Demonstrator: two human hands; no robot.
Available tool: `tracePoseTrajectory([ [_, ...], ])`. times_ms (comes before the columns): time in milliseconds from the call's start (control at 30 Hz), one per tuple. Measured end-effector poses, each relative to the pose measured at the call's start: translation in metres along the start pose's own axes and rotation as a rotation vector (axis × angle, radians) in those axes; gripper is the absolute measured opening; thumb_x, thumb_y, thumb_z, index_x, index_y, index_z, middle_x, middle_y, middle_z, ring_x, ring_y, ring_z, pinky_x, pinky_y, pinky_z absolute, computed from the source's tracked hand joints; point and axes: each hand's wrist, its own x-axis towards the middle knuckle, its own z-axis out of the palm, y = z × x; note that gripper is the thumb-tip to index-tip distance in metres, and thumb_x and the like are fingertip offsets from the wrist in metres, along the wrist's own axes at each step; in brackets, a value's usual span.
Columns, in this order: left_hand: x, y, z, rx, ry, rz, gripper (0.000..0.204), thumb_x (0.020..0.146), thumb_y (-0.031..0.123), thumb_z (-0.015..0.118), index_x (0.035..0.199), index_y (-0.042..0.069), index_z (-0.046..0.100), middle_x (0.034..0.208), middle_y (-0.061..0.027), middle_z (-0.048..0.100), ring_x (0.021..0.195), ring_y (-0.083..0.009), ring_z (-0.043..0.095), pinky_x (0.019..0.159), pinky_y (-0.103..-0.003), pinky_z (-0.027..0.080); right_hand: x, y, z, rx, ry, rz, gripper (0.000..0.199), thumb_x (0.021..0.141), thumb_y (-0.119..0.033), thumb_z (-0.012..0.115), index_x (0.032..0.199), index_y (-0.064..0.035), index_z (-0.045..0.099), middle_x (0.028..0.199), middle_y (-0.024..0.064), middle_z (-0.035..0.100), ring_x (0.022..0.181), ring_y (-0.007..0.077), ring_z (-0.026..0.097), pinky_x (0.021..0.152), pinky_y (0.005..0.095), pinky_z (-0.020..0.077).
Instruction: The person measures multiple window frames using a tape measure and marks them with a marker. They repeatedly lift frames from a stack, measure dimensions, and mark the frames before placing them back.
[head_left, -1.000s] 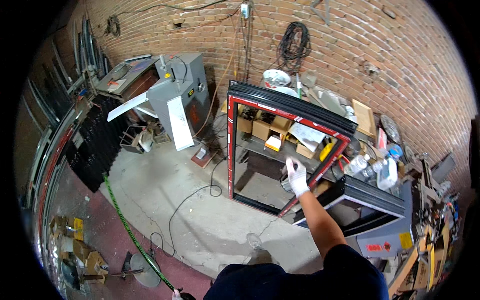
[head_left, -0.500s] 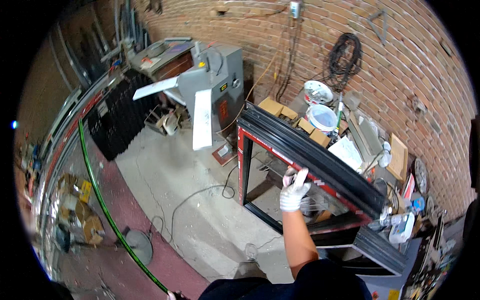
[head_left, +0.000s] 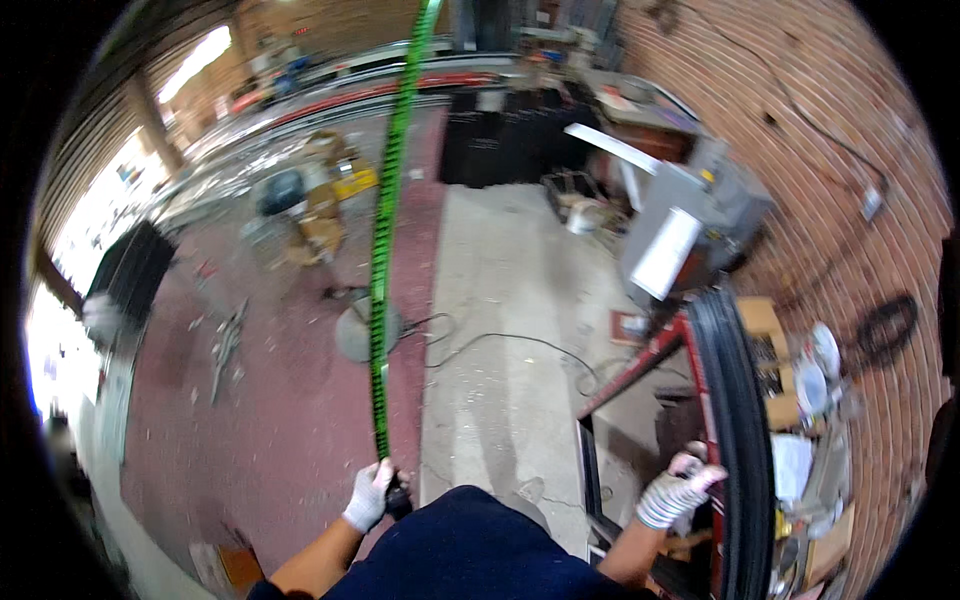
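My left hand (head_left: 370, 494), in a white glove, is closed around a tape measure at the bottom centre-left. Its dark case shows partly beside the fingers. From there a long green blade (head_left: 381, 270) with black marks rises past the upper edge of the view. At the lower right stands a black window frame (head_left: 735, 420) with red strips along its inner edge. My gloved right hand (head_left: 678, 492) grips the frame's near side, thumb across the red edge and fingers curled; part of the grip is hidden.
A grey machine (head_left: 690, 215) with white arms stands ahead to the right. A cable (head_left: 510, 337) crosses the pale floor strip near a round grey base (head_left: 366, 330). Cardboard boxes (head_left: 320, 215) lie on the reddish floor. Buckets (head_left: 812, 385) and clutter line the brick wall.
My view has swung left, so the machine and window frame appear farther right. My left hand has come into fuller view, and the green blade now stands nearly upright. My right hand stays at the frame.
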Motion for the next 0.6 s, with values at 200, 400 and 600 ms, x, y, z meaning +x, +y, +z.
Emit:
tracePoseTrajectory([
  [200, -0.079, -0.020, -0.142, -0.126, 0.024, 0.212, 0.053, 0.101, 0.049, 0.049, 0.086, 0.001, 0.065, 0.081, -0.0092, 0.066, 0.070, -0.0163, 0.065, 0.068, -0.031, 0.054, -0.154, -0.102, 0.074, -0.013, -0.103, -0.034, 0.063, 0.098, -0.059, 0.047, 0.069, -0.0039, 0.052, 0.065, 0.0054, 0.050, 0.057, 0.0129, 0.041, 0.057, 0.0244, 0.0296],
  [400, -0.157, -0.079, -0.268, -0.267, 0.315, 0.264, 0.050, 0.101, 0.046, 0.051, 0.083, 0.003, 0.068, 0.073, -0.0047, 0.065, 0.068, -0.0123, 0.061, 0.065, -0.028, 0.050, -0.304, -0.151, 0.101, 0.013, -0.283, 0.010, 0.063, 0.098, -0.058, 0.048, 0.074, -0.0008, 0.060, 0.068, 0.0031, 0.058, 0.050, 0.0072, 0.038, 0.048, 0.0210, 0.0274],
  [600, -0.242, -0.137, -0.382, -0.428, 0.676, 0.302, 0.047, 0.101, 0.042, 0.053, 0.078, 0.003, 0.066, 0.072, -0.0054, 0.065, 0.064, -0.0122, 0.059, 0.061, -0.028, 0.049, -0.436, -0.147, 0.137, 0.068, -0.403, 0.271, 0.060, 0.095, -0.057, 0.055, 0.094, 0.0016, 0.064, 0.069, 0.0014, 0.057, 0.053, 0.0084, 0.043, 0.049, 0.0181, 0.0356],
])
